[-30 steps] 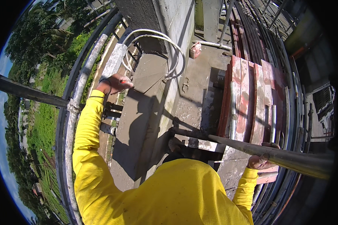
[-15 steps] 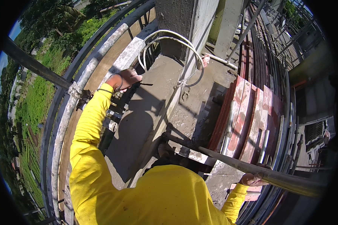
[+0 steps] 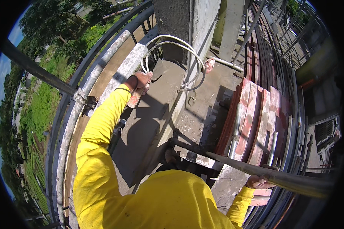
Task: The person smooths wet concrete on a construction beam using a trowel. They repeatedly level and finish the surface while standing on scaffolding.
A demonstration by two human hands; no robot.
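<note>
My left hand (image 3: 143,81), with a dark band at the wrist, is closed on one end of a stiff white cord (image 3: 168,37). That cord arcs in loose loops past the foot of a dark column (image 3: 172,26) and over a pale upright board. Just below my left fingers hangs a reddish-white, cylinder-like piece (image 3: 134,99); whether it joins the cord is hidden by the hand. At lower right, my right hand (image 3: 259,182) is wrapped round a thick metal pipe (image 3: 298,181) that slants across in front of me.
Scaffold rails (image 3: 70,133) curve along the left, above greenery far below. Reddish stacked planks (image 3: 252,122) and long pipes lie to the right. Beneath me is a grey concrete ledge (image 3: 141,133) with a long raised edge. A reddish scrap (image 3: 209,65) lies near the column.
My left hand has moved slightly right and taken hold of the white cord's end; the reddish-white piece now shows below it. My right hand stays on the pipe. The view has shifted slightly.
</note>
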